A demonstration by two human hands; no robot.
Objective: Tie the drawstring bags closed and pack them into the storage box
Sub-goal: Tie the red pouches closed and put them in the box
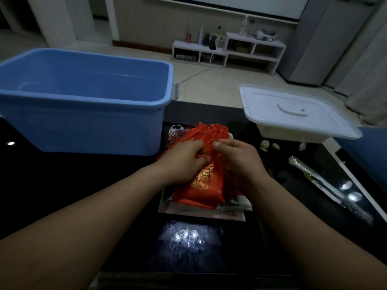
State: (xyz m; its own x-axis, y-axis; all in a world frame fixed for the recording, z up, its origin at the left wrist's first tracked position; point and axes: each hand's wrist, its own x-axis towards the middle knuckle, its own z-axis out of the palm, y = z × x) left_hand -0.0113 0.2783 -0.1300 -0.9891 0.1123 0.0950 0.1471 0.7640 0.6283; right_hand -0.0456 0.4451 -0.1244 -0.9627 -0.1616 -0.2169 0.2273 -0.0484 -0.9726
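Note:
A red drawstring bag [202, 185] with gold embroidery lies on top of a pile of bags in the middle of the dark table. My left hand [182, 160] pinches the bag's red cord at its neck. My right hand [236, 155] grips the gathered red fabric beside it, thumb on top. More red bags [201, 131] with tangled white and red cords [176, 130] lie just behind my hands. The blue storage box [83, 97] stands open at the left, and I see nothing inside it.
A white lid [293, 109] rests on a cream basket at the right. Papers [209, 212] lie under the bags. A clear wrapped packet [326, 185] and small pale bits [266, 144] sit on the table's right side. A low shelf stands across the floor.

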